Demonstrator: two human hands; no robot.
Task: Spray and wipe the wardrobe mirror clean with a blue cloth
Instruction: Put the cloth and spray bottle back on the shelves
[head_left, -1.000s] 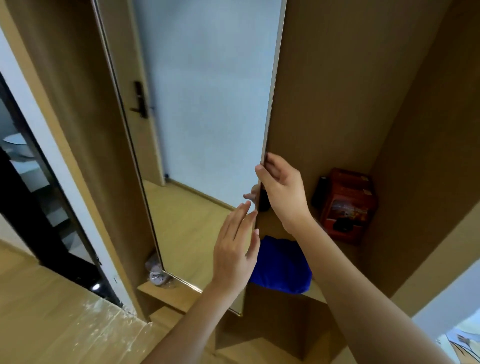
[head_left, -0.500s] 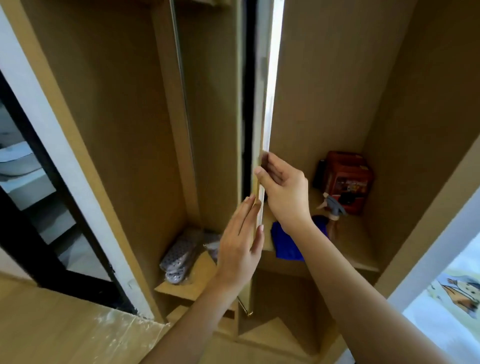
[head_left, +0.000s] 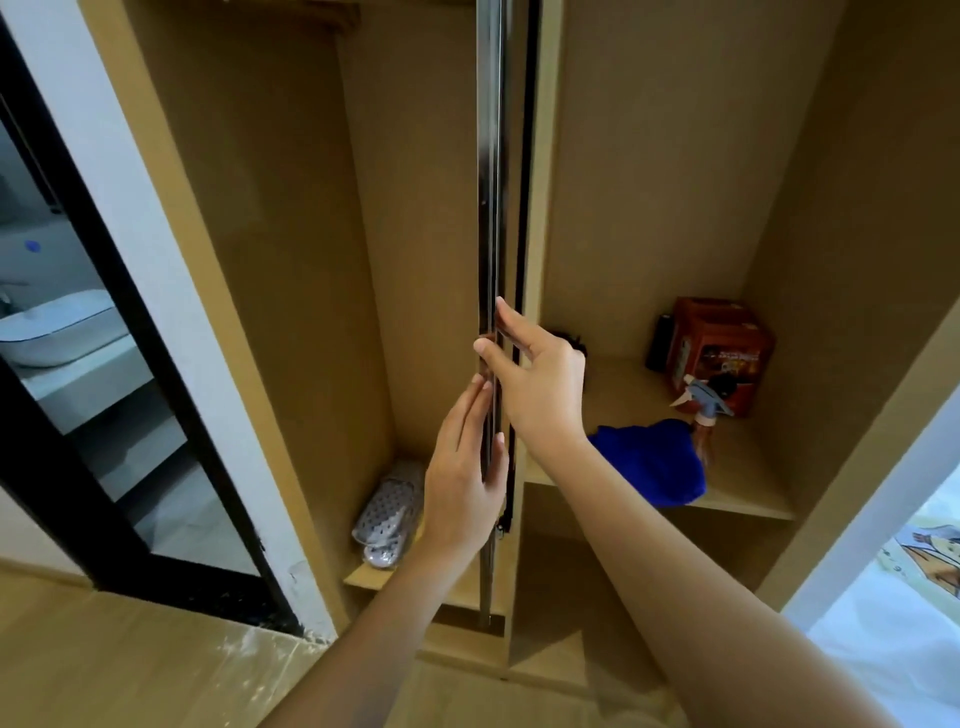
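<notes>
Wardrobe open, mirror edge-on, nothing sprayed or wiped yet.
Right hand pinches its edge, left hand flat against it; cloth and sprayer sit untouched on 1 shelf.

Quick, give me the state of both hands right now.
Left hand: open, straight fingers flat against the mirror panel.
Right hand: pinching the panel's edge between thumb and fingers.

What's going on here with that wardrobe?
A person holds the pull-out mirror panel edge-on between two wardrobe compartments. The right hand pinches its edge; the left hand rests flat against its side. The blue cloth and spray bottle lie untouched on the right-hand shelf, so no cleaning is under way.
</notes>
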